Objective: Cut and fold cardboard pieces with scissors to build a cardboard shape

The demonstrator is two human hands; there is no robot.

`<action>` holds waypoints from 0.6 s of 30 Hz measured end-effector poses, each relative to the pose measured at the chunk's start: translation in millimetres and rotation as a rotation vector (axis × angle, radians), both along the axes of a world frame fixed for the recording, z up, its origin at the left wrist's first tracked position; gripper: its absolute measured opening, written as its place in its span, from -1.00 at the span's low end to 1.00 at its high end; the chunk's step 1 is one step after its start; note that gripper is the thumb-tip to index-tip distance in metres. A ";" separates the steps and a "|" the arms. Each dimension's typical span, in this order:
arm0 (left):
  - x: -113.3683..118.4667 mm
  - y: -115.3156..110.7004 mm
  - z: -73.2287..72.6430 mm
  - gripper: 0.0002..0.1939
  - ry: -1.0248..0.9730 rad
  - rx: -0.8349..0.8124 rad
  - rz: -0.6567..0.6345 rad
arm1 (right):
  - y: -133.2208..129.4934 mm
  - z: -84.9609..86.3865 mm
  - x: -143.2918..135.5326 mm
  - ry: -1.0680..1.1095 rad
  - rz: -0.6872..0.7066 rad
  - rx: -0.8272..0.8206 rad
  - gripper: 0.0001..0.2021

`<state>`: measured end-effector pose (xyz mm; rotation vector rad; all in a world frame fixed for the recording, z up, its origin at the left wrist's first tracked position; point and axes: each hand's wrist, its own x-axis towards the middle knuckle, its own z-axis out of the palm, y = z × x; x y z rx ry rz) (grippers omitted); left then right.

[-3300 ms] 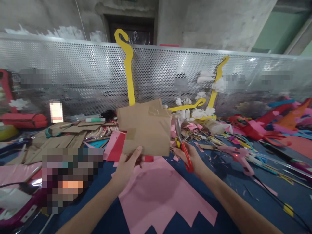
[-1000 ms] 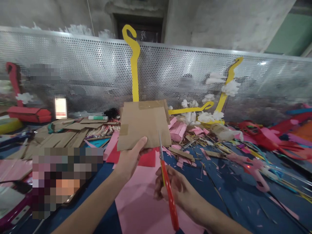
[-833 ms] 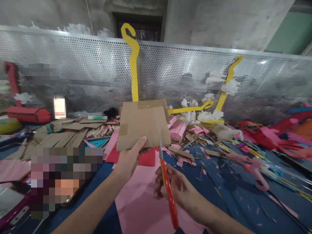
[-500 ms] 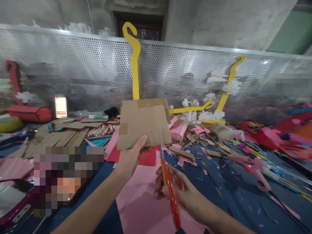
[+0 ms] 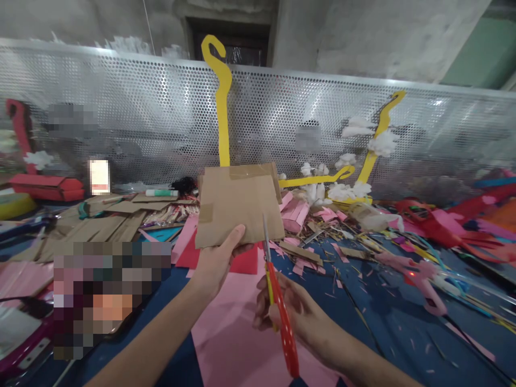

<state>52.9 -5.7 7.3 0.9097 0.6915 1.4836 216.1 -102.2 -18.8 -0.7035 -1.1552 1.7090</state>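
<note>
My left hand (image 5: pixel 221 258) is closed on the lower edge of a brown cardboard piece (image 5: pixel 237 204), thumb on its front face and fingers behind. Brown tape runs along the cardboard's top. A yellow hook-ended strip (image 5: pixel 223 118) rises above its upper edge; whether the two are joined is hidden. In my right hand (image 5: pixel 284 306) is a pair of scissors (image 5: pixel 285 328) with red and yellow handles, blades pointing up. The blade tips overlap the cardboard's lower right part in view; I cannot tell whether they touch it. Pink paper (image 5: pixel 237 322) and red paper (image 5: pixel 245 262) lie below.
A pink glue gun (image 5: pixel 415 277) with a lit red light lies at the right, its cord running toward me. Cardboard strips (image 5: pixel 108 228) are piled at the left. Yellow hooked pieces with white fluff (image 5: pixel 350 191) stand behind. A perforated metal panel (image 5: pixel 161 107) closes off the back.
The scissors' red handle has tilted very slightly in my right hand. Otherwise, both hands and the cardboard stay nearly where they were.
</note>
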 end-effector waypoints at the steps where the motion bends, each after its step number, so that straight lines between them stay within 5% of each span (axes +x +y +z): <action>1: 0.0 0.3 -0.5 -0.58 0.005 0.004 -0.001 | 0.2 -1.1 0.0 -0.005 -0.004 0.001 -0.61; 9: 0.4 1.2 -0.4 -0.51 -0.009 -0.004 0.013 | 1.2 -1.1 0.6 -0.028 -0.005 0.024 -0.65; 18: -2.3 2.4 -2.8 -0.68 0.021 -0.038 -0.020 | -0.4 -0.5 -1.8 -0.029 -0.010 0.006 -0.61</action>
